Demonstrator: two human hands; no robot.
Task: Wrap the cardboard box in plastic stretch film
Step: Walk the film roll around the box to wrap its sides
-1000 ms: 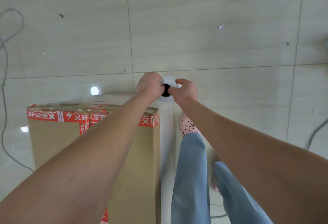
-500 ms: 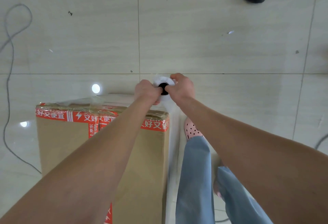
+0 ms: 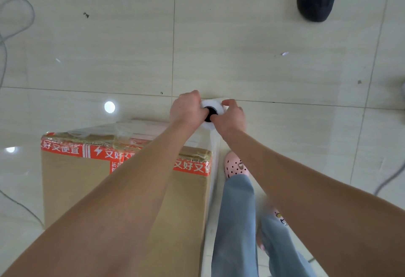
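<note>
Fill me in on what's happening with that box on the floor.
A person holds a roll of stretch film upright in both hands, left hand and right hand gripping its top end. Film runs from the roll down the right side of the cardboard box, which stands on the tiled floor. Some film already lies over the box's far top edge.

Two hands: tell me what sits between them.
In the head view, the stretch film roll, seen end-on with its dark core, sits between left hand and right hand.

box [image 3: 70,184]: brown cardboard, red tape with white characters | film roll [image 3: 213,110], beyond box: white, black core | clog [image 3: 235,166], right of box: pink, dark dots | trousers [image 3: 237,222]: blue-grey | floor [image 3: 241,35]: pale beige tiles
</note>
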